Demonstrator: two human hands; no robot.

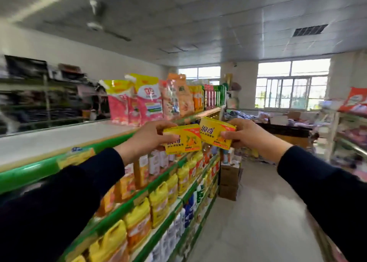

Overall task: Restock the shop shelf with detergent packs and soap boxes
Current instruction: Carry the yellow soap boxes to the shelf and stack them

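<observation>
Each of my hands holds a yellow soap box up in front of the shelf unit. My left hand (148, 135) grips one soap box (185, 140) by its left end, fingers over the top and thumb across its face. My right hand (247, 134) grips a second soap box (213, 133) by its right end. The two boxes meet edge to edge above the top shelf's green front edge (29, 172). Pink and orange detergent packs (147, 100) stand in a row further along the white shelf top (59, 136). Lower shelves hold yellow detergent bags (158, 208).
The grey aisle floor (264, 212) runs ahead on the right. Stacked cardboard boxes (229, 179) stand at the far end of the shelf unit. Another stocked shelf (349, 134) lines the right side. Windows fill the back wall.
</observation>
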